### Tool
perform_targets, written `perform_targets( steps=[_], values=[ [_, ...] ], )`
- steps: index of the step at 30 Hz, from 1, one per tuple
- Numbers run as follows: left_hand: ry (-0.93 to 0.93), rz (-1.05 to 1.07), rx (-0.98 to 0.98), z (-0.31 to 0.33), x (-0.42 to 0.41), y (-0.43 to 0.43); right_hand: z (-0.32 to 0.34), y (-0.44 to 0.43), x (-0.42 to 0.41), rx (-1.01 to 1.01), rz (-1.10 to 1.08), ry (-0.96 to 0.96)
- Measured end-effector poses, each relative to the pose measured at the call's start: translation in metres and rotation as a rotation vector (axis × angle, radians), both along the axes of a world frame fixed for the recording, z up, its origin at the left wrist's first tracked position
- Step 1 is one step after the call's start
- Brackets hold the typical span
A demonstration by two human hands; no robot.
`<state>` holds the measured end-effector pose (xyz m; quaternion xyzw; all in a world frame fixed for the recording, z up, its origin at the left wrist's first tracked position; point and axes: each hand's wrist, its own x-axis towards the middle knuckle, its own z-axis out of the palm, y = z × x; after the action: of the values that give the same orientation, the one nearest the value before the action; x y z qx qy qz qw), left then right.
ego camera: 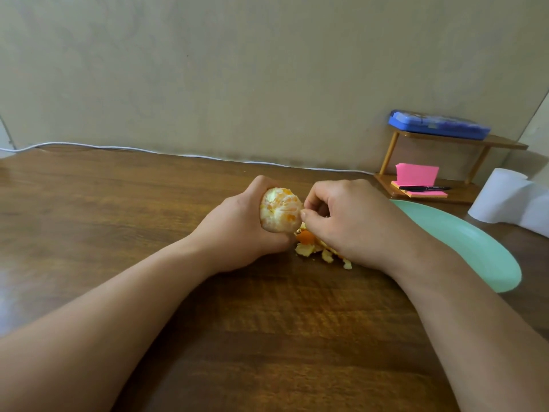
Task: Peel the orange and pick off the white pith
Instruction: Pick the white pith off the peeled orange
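We hold the orange [280,210] in our left hand [240,233], just above the table [118,218]. The fingers wrap around its far side and the thumb sits under it, so the hand is closed firmly on the fruit. The orange is fully peeled on the side that faces us: pale pith covers most of it, with orange flesh showing through in patches.

Our right hand [353,218] is just beside the orange, on its right. The thumb and forefinger are pinched together at the fruit's right edge, touching its surface. We cannot tell whether a strand of pith is between them; it is too small to see.

Below and between the two hands, a small heap of peel [318,248] lies on the table, some bits showing the orange skin and some the pale inside. Part of the heap is hidden under our right hand.

To the right, a mint-green plate [475,248] lies on the table, near our right forearm. Past it stands a white paper roll [505,197]. Behind the plate, against the wall [237,69], is a small wooden shelf [463,141] with a blue case [439,124] on top. On its lower level lie pink notes [417,175] and a black pen [424,188]. A white cable [148,150] runs along the back of the table at the foot of the wall.
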<state>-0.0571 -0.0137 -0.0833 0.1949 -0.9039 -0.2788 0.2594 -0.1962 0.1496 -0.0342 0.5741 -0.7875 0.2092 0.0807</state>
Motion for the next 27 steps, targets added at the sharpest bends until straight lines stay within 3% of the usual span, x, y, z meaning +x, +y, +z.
perform_targets(
  steps=[8,20,27],
  values=[
    [0.022,0.053,-0.051,0.0,-0.001,0.002,-0.007,-0.007,0.005,-0.046,-0.016,0.064],
    [0.147,-0.127,0.322,0.008,0.002,-0.003,-0.009,-0.006,-0.017,-0.204,0.082,-0.411],
    [0.191,-0.167,0.438,0.008,0.003,-0.008,-0.014,-0.006,-0.027,-0.072,-0.041,-0.298]
  ],
)
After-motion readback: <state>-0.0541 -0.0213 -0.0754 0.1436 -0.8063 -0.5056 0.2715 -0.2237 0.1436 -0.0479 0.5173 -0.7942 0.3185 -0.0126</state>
